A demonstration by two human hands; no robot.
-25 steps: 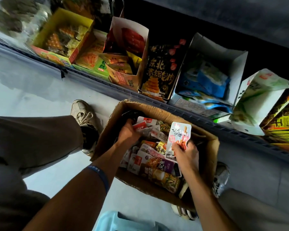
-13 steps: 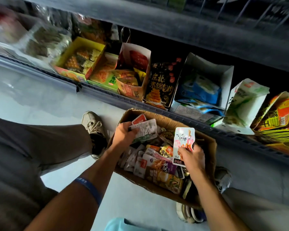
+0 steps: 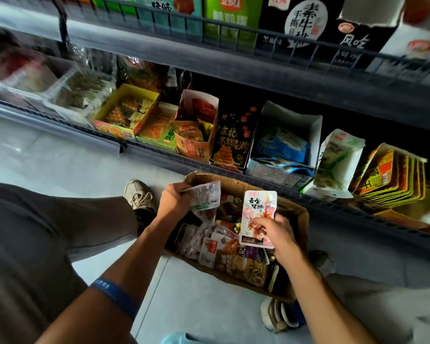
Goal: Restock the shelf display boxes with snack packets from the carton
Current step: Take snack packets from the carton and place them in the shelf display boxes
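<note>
Cardboard carton (image 3: 238,187) sits on the pale floor (image 3: 60,157) just in front of the bottom shelf (image 3: 159,155), between the person's two shoes, and it is heaped with loose snack packets (image 3: 224,252) lying every which way. The left hand (image 3: 173,203) is raised over the carton's far left corner, fingers curled and pinching a pale, crinkled packet (image 3: 205,196) by its left edge so that it hangs above the heap. The right hand (image 3: 277,234) is over the carton's right side, thumb and fingers pinching the lower part of a white and pink packet (image 3: 258,217), which stands upright with its printed face toward the person. A blue wristband (image 3: 117,297) circles the left forearm. Along the front edge of the bottom shelf stands a row of opened display boxes: a yellow box (image 3: 127,112) toward the left, a tall white and orange box (image 3: 196,127) with yellow packets inside, a black box (image 3: 233,140) beside it, a white box (image 3: 288,142) holding blue packets, a green and white box (image 3: 338,160) leaning, and a stack of yellow and red packs (image 3: 392,175) at the right end. Above, behind a wire rail, the upper shelf (image 3: 233,53) carries larger green and black cartons.
</note>
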